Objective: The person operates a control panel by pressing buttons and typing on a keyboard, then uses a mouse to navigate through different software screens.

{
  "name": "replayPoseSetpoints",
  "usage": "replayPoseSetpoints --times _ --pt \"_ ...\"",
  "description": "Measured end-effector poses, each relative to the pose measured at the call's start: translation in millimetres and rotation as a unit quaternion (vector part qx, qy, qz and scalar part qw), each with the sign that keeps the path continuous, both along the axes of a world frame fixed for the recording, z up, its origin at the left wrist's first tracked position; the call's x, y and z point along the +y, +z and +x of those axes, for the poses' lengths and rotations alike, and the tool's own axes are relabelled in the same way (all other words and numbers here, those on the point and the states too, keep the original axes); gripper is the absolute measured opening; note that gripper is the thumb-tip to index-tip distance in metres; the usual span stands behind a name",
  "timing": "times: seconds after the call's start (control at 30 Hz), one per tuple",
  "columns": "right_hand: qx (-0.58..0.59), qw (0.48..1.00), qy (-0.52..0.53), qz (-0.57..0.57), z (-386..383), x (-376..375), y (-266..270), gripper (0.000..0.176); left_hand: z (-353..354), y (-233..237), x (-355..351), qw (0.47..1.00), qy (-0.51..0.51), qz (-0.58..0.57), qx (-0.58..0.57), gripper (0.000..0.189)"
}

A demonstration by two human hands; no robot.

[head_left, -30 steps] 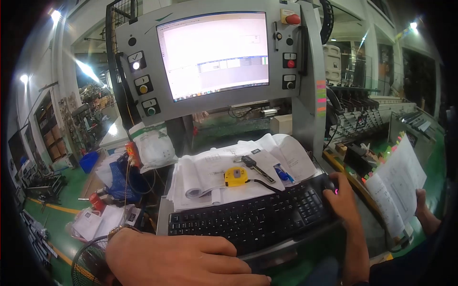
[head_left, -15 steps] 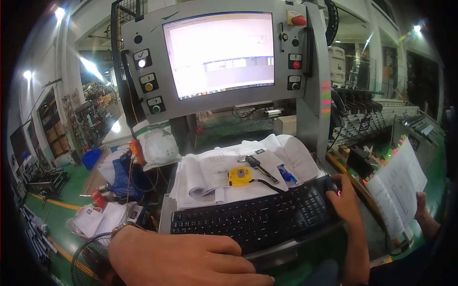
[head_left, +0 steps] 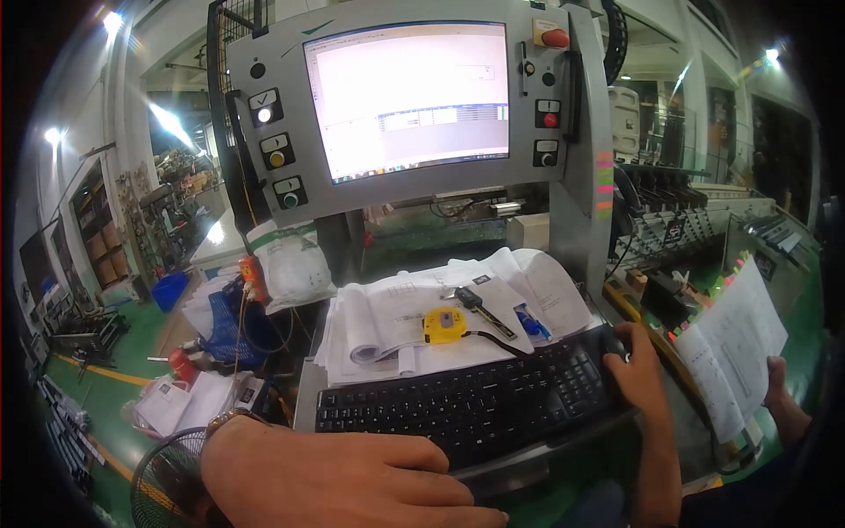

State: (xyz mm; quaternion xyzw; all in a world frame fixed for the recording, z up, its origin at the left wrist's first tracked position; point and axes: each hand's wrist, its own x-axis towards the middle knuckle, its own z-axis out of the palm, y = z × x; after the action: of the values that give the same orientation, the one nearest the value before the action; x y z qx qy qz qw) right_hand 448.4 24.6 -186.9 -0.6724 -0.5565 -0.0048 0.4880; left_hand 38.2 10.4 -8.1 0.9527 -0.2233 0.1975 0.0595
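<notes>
My left hand [head_left: 339, 480] is large in the foreground, a band at its wrist. Its back faces up, and the slightly bent fingers reach right, just in front of the black keyboard [head_left: 466, 400]; I see nothing held, though the palm side is hidden. At the keyboard's right end my right hand [head_left: 641, 365] rests on a black computer mouse [head_left: 613, 341] with a red glow, thumb and fingers around it. Behind the keyboard, printed drawings [head_left: 396, 308] carry a yellow tape measure [head_left: 444, 326], a black digital caliper [head_left: 484, 312] and a blue item [head_left: 532, 322].
A control panel [head_left: 264, 180] with a lit screen [head_left: 409, 101] and buttons stands ahead. At right, another person's hand [head_left: 779, 392] holds papers with coloured tabs [head_left: 735, 352]. A white bag [head_left: 295, 264] and a blue basket [head_left: 233, 330] are at left.
</notes>
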Motion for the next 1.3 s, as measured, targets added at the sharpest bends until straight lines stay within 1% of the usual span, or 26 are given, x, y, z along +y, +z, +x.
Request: replayPoseSetpoints --times 0.47,0.7,0.77,0.8,0.87,1.0,1.07,1.1,1.17,1.27,1.3 --pt "0.014 1.000 0.003 0.000 -4.0 -2.2 3.4 0.052 0.7 -2.2 -2.2 1.000 0.004 -0.021 -0.010 0.099" --pt "0.005 1.000 0.002 -0.005 -2.2 -1.5 2.6 0.052 -1.2 2.9 0.9 0.999 0.004 0.029 0.017 0.098" --pt "0.005 1.000 0.003 -0.006 -2.3 -1.8 3.3 0.052 -0.8 6.1 -0.7 1.000 0.006 0.010 0.024 0.098" --pt "0.004 1.000 0.003 -0.003 -1.8 -1.6 2.3 0.052 -0.1 8.9 -3.8 1.000 0.008 -0.018 0.024 0.098" --pt "0.004 1.000 0.004 0.002 -1.7 -1.3 1.1 0.052 0.0 8.3 -3.9 0.999 0.007 -0.025 0.019 0.098" --pt "0.010 1.000 0.004 0.003 -1.5 -0.6 0.2 0.052 -0.4 0.6 0.0 1.000 0.000 0.012 0.003 0.099" --pt "0.014 1.000 0.002 -0.001 -1.9 -1.2 1.0 0.052 -0.6 5.9 -2.2 1.000 0.008 -0.007 0.029 0.099" --pt "0.016 1.000 0.002 -0.004 -3.0 -2.0 2.8 0.052 -1.5 16.2 -6.3 0.998 0.016 -0.025 0.059 0.099" --pt "0.015 1.000 0.002 -0.005 -3.6 -2.5 3.7 0.052 -1.6 16.8 -6.3 0.998 0.016 -0.025 0.058 0.099" --pt "0.007 1.000 0.003 -0.002 -2.2 -2.2 2.6 0.052 0.0 2.5 0.3 1.000 -0.001 0.012 0.003 0.098" --pt "0.005 1.000 0.003 -0.001 -1.7 -1.5 1.9 0.052 0.0 2.8 0.2 1.000 -0.001 0.013 0.006 0.097"
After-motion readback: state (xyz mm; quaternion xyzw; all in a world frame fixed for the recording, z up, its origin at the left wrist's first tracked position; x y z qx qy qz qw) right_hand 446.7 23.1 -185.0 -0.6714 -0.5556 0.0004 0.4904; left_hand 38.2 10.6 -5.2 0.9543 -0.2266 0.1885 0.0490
